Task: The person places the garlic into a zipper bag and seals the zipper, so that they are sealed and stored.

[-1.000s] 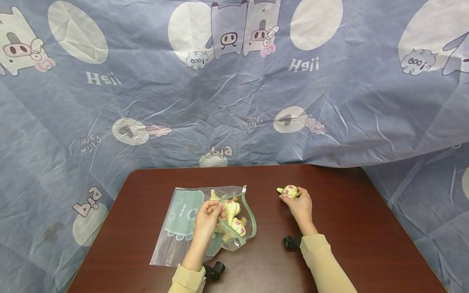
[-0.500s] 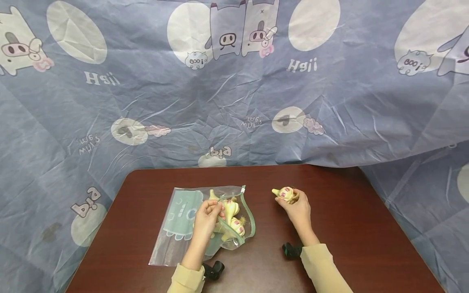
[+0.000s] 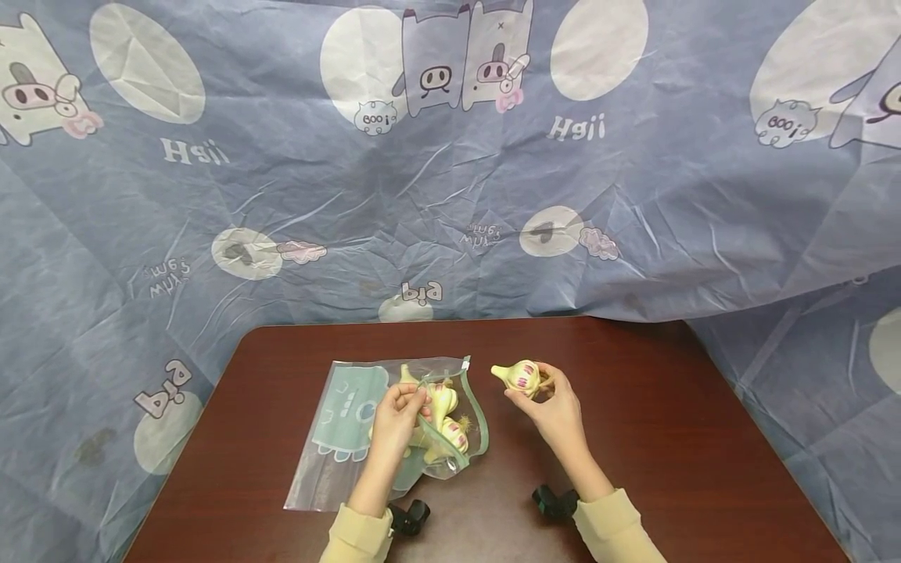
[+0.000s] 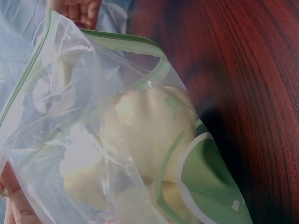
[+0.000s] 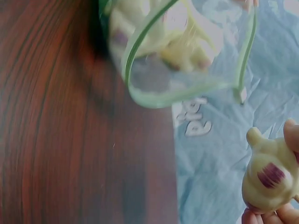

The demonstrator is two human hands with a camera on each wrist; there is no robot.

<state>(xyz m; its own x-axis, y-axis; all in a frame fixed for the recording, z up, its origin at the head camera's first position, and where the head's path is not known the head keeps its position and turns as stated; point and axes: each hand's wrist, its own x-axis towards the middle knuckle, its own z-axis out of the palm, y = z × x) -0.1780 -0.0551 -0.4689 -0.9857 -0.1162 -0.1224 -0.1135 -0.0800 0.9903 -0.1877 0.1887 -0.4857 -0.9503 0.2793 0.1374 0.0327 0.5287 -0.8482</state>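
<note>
My left hand (image 3: 397, 414) pinches the upper edge of a clear zip bag (image 3: 338, 477) with a green seal and a pale green printed panel. The bag lies on the table, its mouth parted and facing right. Several garlic bulbs (image 3: 455, 435) are inside; the left wrist view shows one bulb (image 4: 149, 126) large through the plastic. To the right of the mouth, my right hand (image 3: 556, 407) holds another garlic bulb (image 5: 268, 175) by its root end, the stem pointing left at the bag. It is cream with purple patches. A gap separates this bulb from the bag.
The dark red-brown wooden table (image 3: 669, 438) carries the bag. Behind it hangs a creased blue cloth (image 3: 436, 195) printed with cartoon pigs. Black wrist cameras (image 3: 411, 518) are strapped below both hands.
My right hand has carried its garlic bulb leftward, closer to the bag's mouth. The left hand keeps its pinch on the bag's edge and stays almost in place.
</note>
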